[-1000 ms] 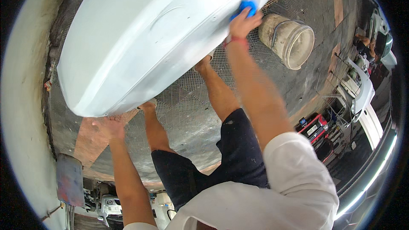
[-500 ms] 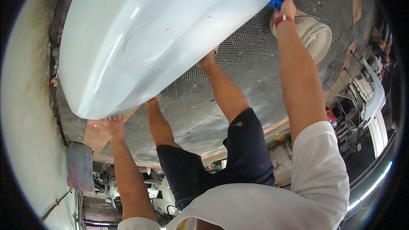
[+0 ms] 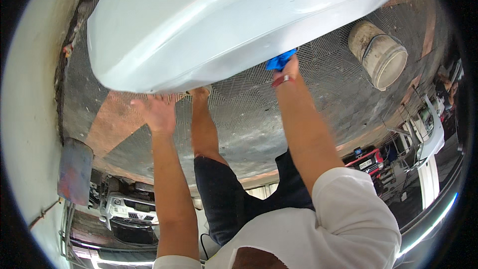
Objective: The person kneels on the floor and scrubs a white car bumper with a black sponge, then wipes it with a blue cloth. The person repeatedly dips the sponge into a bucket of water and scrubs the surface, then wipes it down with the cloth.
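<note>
big pale blue panel (image 3: 224, 25) over a tiled floor (image 3: 249, 119), right hand (image 3: 286, 72) fingers clenched on blue cloth (image 3: 280, 61), left hand (image 3: 157, 112) spread loose under the edge, grubby bucket (image 3: 378, 55) nearby, workshop clutter

Lighting is bright and even; soft glare marks the white panel (image 3: 239, 25). Fisheye distortion bends edges; the black rim vignettes.

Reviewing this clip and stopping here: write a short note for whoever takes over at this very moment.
Left hand: open, palm by the lower edge of the pale car body panel; contact can't be confirmed.
Right hand: grip closed on a blue pad, pressed to the panel's lower edge.
A dirty bucket lies on its side on the mesh floor, right of the panel.
Done and left: not readable from the surface.
</note>
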`<action>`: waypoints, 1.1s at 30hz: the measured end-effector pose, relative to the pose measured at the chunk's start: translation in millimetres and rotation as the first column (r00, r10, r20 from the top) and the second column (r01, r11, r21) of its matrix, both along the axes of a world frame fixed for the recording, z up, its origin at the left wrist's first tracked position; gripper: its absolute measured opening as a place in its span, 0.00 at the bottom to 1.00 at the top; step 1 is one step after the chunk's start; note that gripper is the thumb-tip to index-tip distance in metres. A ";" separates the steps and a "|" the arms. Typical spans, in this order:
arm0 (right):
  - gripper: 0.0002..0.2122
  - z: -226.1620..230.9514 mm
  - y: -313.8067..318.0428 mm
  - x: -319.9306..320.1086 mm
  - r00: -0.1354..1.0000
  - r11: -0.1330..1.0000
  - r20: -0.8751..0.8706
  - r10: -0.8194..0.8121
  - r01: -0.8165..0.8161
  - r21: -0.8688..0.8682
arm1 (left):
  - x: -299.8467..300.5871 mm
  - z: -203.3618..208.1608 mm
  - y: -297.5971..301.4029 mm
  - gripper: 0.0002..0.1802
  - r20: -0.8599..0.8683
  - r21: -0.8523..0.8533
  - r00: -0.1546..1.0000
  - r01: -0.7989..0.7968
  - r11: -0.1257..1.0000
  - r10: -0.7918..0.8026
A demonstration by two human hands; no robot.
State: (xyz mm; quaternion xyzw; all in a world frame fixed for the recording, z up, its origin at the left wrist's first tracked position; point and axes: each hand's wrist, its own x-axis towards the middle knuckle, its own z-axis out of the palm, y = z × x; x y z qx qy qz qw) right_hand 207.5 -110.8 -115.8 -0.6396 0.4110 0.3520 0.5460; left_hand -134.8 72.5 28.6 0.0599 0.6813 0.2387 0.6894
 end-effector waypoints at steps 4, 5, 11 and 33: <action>0.19 5.6 16.7 -140.3 0.991 0.971 -0.099 -0.094 0.069 -0.227 | -14.4 -3.3 -1.3 0.71 0.086 0.008 0.996 0.031 0.999 -0.032; 0.16 9.6 20.2 -172.4 0.988 0.972 -0.124 -0.090 0.060 -0.228 | -18.0 -4.2 -1.0 0.72 0.096 -0.004 0.994 0.055 0.998 -0.054; 0.11 21.0 50.2 -309.7 0.955 0.991 -0.263 -0.134 0.122 -0.060 | -35.5 -6.3 2.1 0.70 0.132 -0.015 0.970 0.210 0.978 -0.206; 0.11 96.8 104.8 -297.4 0.918 0.897 -0.047 0.394 -0.395 -0.200 | -65.4 -15.3 9.7 0.72 0.132 -0.031 0.932 0.343 0.939 -0.336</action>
